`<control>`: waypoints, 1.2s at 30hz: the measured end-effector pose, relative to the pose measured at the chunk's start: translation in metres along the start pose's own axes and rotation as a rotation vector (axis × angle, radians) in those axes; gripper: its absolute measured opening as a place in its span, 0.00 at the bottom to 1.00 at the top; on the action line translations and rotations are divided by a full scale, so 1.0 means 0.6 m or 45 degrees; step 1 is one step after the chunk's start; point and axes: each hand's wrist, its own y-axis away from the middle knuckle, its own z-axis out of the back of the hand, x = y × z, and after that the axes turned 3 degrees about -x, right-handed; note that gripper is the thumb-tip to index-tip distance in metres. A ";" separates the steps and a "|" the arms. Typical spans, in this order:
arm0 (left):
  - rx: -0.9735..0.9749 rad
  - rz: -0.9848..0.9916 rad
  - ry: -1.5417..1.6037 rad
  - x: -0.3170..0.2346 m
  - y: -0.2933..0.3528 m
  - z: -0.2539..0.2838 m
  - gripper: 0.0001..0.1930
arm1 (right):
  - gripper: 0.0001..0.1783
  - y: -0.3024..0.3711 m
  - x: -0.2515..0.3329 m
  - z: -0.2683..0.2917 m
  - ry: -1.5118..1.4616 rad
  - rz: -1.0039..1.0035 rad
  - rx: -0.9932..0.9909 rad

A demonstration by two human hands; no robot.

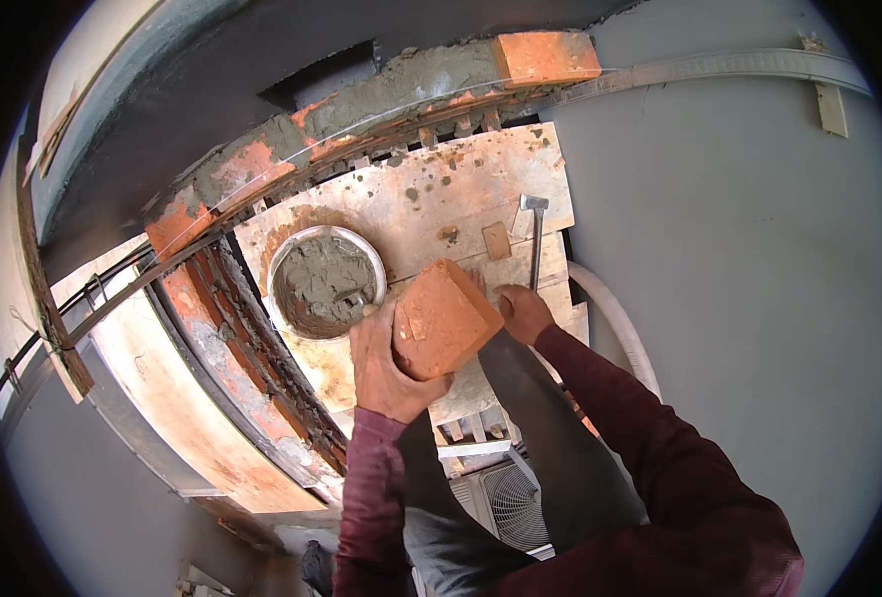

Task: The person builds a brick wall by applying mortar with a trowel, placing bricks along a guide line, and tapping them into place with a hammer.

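My left hand (386,370) grips an orange brick (441,320) from its left side and underneath, holding it up above the board platform in front of my legs. Just right of the brick, my right hand (526,314) is closed round the lower end of a hammer (536,244). The hammer's metal head points away from me. A white bucket (377,261) stands left of the brick, with grey mortar (317,279) inside. A tool handle sticks out of the mortar; its blade is hidden.
Beyond the platform (501,159) runs a brick course (252,169) spread with mortar, a string along it. One brick (549,58) sits at its far right end. A small brick piece (497,240) lies near the hammer. A pale hose (615,323) curves at right; a fan unit (511,502) shows below.
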 end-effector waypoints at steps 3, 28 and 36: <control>0.011 0.395 0.863 0.052 0.107 -0.046 0.51 | 0.14 -0.091 0.097 -0.045 -0.155 0.328 -0.118; -1.078 0.774 2.770 0.286 0.320 -0.079 0.40 | 0.17 -0.203 0.413 -0.221 1.295 0.528 1.359; -1.099 0.792 2.587 0.295 0.314 -0.057 0.41 | 0.16 -0.219 0.347 -0.240 0.986 0.654 1.417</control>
